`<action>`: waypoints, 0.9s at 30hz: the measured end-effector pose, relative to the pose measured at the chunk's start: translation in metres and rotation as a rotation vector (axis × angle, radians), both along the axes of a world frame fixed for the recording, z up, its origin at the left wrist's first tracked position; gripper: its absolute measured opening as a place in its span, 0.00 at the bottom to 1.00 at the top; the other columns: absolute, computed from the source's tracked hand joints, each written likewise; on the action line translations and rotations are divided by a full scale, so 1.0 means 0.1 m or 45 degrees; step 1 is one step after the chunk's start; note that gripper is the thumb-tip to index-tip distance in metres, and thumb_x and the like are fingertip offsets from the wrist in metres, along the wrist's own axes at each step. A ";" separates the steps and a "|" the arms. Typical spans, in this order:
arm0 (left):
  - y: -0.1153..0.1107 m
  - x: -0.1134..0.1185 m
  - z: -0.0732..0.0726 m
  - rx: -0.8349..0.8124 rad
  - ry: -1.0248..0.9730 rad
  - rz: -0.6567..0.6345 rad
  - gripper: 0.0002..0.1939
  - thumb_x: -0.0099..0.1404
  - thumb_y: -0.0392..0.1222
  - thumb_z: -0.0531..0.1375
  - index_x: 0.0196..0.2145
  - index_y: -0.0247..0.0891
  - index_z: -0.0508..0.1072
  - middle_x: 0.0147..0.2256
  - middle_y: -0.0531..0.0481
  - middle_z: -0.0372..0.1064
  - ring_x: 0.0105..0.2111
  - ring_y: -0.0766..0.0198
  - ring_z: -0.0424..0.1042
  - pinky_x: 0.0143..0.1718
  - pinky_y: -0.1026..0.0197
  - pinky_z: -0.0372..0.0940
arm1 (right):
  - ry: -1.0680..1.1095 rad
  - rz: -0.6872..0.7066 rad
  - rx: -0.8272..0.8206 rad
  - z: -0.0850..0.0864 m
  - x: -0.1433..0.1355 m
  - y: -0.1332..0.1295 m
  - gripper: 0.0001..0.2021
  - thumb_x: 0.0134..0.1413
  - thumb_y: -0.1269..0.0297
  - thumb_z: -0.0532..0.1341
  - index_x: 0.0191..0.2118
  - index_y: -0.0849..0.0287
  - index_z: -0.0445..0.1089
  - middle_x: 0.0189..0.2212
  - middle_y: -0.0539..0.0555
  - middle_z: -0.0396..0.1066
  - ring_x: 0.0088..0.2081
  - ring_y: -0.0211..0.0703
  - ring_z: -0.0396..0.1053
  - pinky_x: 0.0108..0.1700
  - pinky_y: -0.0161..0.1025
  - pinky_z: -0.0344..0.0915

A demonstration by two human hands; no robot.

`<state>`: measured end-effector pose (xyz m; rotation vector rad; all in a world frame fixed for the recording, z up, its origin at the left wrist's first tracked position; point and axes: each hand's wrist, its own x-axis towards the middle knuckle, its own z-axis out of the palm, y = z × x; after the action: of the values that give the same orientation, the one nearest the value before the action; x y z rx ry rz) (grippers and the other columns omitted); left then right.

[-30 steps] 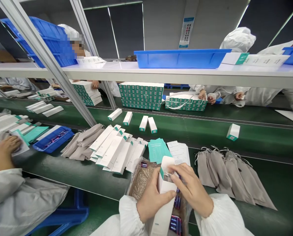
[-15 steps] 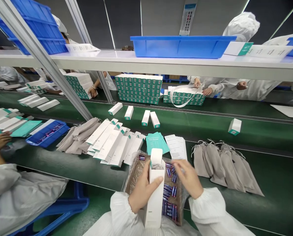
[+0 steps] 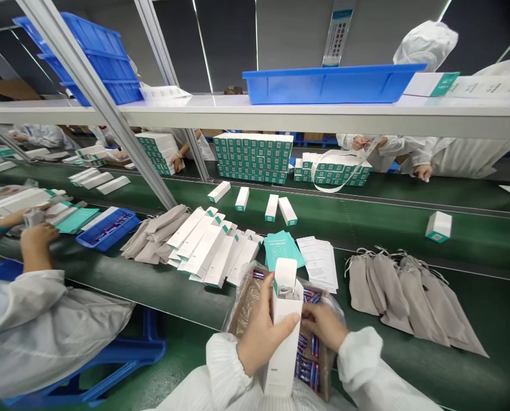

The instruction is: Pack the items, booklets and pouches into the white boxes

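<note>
My left hand [image 3: 263, 328] is wrapped round a tall white box [image 3: 283, 357] that stands upright with its top flap open. Inside its mouth, a bit of grey cloth [image 3: 288, 292] shows. My right hand [image 3: 326, 325] reaches down over the batteries, its fingers curled in and the fingertips partly hidden beside the box; what they pinch, if anything, does not show. Blue and red batteries [image 3: 308, 371] lie in a plastic-lined brown carton [image 3: 242, 311] under both hands. Just beyond it are teal manuals [image 3: 283, 248] and white printed sheets [image 3: 319, 262].
Grey drawstring pouches [image 3: 409, 299] lie to the right. White boxes [image 3: 212, 245] and more grey pouches [image 3: 156, 234] are piled at left. A co-worker's hand [image 3: 39, 242] works near a blue tray [image 3: 108, 228]. Overhead runs a shelf [image 3: 221, 117] with a blue bin [image 3: 332, 85].
My right hand has dropped from above the carton's far edge down to the batteries, its fingers curling in. My left hand still holds the box. The whole view has shifted slightly.
</note>
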<state>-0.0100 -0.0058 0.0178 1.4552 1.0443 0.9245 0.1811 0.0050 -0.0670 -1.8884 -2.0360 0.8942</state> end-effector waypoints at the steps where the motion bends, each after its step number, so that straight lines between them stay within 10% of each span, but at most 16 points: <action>1: 0.00 0.00 -0.01 -0.003 0.000 0.012 0.38 0.57 0.42 0.60 0.60 0.39 0.46 0.57 0.40 0.59 0.56 0.50 0.61 0.57 0.47 0.56 | 0.199 -0.080 0.066 0.12 0.06 0.04 0.10 0.47 0.70 0.60 0.38 0.55 0.74 0.36 0.52 0.77 0.38 0.45 0.74 0.42 0.39 0.69; 5: -0.01 0.04 -0.05 0.049 0.068 0.019 0.37 0.56 0.39 0.61 0.60 0.40 0.48 0.56 0.41 0.60 0.56 0.50 0.61 0.58 0.47 0.55 | 1.045 -0.287 0.283 0.88 0.18 0.15 0.15 0.47 0.54 0.63 0.41 0.55 0.72 0.39 0.54 0.76 0.41 0.47 0.72 0.44 0.43 0.68; 10: -0.02 0.10 -0.08 0.135 0.137 -0.026 0.39 0.55 0.40 0.63 0.60 0.40 0.48 0.59 0.40 0.55 0.59 0.48 0.56 0.60 0.45 0.51 | 0.683 0.303 0.066 1.54 0.06 0.27 0.07 0.45 0.64 0.65 0.35 0.55 0.73 0.30 0.49 0.75 0.34 0.41 0.71 0.38 0.38 0.67; 17: -0.12 0.10 -0.18 0.227 0.144 -0.050 0.36 0.59 0.41 0.61 0.60 0.43 0.48 0.59 0.41 0.56 0.58 0.50 0.57 0.59 0.46 0.53 | 0.483 0.654 -0.294 1.48 0.01 0.53 0.06 0.42 0.62 0.66 0.30 0.56 0.78 0.27 0.48 0.76 0.30 0.40 0.72 0.35 0.34 0.65; 22: -0.11 0.04 -0.20 0.308 0.181 -0.060 0.24 0.61 0.43 0.58 0.54 0.41 0.58 0.51 0.42 0.63 0.51 0.52 0.64 0.52 0.49 0.59 | 0.587 0.427 -0.165 1.33 -0.06 0.39 0.03 0.41 0.64 0.66 0.25 0.57 0.73 0.19 0.45 0.70 0.23 0.36 0.65 0.27 0.33 0.61; 27: -0.05 0.00 -0.11 0.359 0.294 -0.067 0.15 0.62 0.44 0.57 0.46 0.40 0.62 0.43 0.45 0.65 0.44 0.56 0.67 0.46 0.52 0.62 | 0.998 -0.081 0.209 1.08 -0.09 0.11 0.07 0.45 0.56 0.66 0.27 0.53 0.74 0.31 0.51 0.74 0.38 0.46 0.69 0.44 0.42 0.63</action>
<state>-0.0097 -0.0106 0.0068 1.8502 1.0673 0.9083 0.1721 0.0160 0.0407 -1.2193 -1.4981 1.1656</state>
